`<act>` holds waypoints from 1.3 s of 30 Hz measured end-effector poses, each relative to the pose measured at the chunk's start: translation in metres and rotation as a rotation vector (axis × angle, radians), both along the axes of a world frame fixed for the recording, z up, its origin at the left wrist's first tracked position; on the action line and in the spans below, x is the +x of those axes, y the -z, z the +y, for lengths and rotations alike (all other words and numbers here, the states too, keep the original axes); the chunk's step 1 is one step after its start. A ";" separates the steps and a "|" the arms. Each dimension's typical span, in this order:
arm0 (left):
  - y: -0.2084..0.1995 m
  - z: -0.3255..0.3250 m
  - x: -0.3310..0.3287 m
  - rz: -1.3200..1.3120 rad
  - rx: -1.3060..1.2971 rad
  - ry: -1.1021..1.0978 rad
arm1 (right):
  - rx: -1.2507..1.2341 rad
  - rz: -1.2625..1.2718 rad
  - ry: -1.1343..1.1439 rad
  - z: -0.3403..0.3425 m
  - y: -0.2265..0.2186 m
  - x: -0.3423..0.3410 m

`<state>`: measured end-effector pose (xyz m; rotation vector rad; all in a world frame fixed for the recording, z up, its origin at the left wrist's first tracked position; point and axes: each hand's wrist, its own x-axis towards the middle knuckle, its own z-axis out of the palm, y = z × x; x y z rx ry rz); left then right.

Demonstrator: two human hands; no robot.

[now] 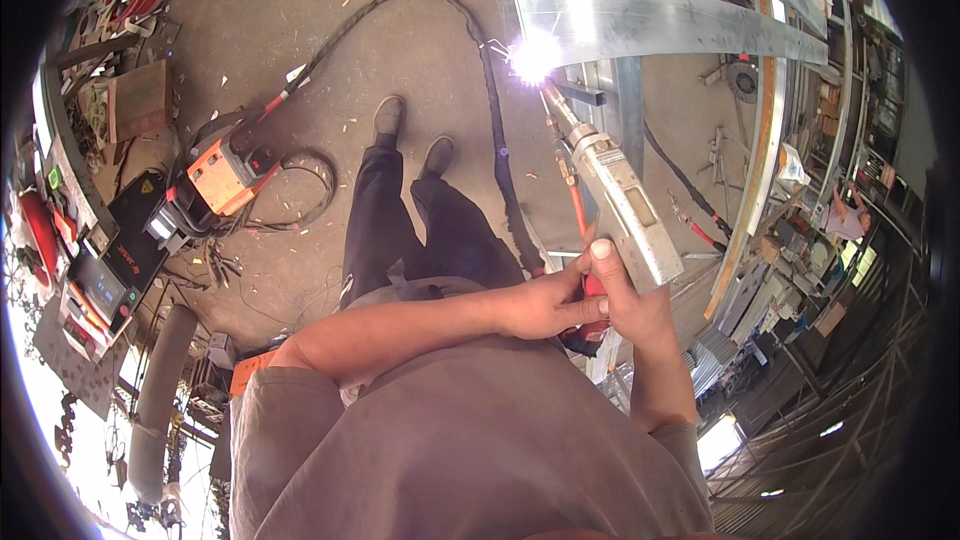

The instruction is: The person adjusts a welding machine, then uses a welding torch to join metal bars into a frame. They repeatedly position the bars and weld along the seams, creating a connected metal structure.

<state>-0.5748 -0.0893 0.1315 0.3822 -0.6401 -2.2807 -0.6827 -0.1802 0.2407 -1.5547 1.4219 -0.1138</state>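
My right hand (638,312) is closed around the rear of a grey, boxy welding torch (622,202), its thumb along the body. Across my front reaches my left arm, and my left hand (548,306) wraps the red part of the torch's grip, touching the right hand. The torch slants up and away to the left. At its nozzle burns a white-violet glare (535,58) with sparks, on the lower edge of a long silver metal beam (670,28) near its left end. The glare hides the spot where nozzle and metal meet.
A black sheathed cable (490,110) loops over the concrete floor beside my feet. An orange machine (232,176) stands at left, near a long cylinder (160,400). Upright metal profiles (628,120) support the beam. Far right, another person (848,215) is near cluttered benches.
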 end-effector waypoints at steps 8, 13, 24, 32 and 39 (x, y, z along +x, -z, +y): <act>0.002 0.005 -0.006 0.009 0.007 0.013 | -0.015 0.018 0.017 0.003 0.000 -0.002; 0.000 0.010 -0.011 0.049 0.004 -0.086 | 0.141 0.030 0.085 0.010 -0.005 -0.010; -0.041 -0.028 0.013 -0.271 -0.161 0.168 | -0.156 -0.219 0.187 0.034 -0.026 -0.044; -0.070 -0.088 0.050 -0.649 -0.450 0.158 | -0.417 -0.334 0.591 0.042 -0.038 -0.097; -0.031 -0.256 0.082 -1.469 -0.966 -0.355 | -0.450 -0.315 0.826 0.060 -0.028 -0.158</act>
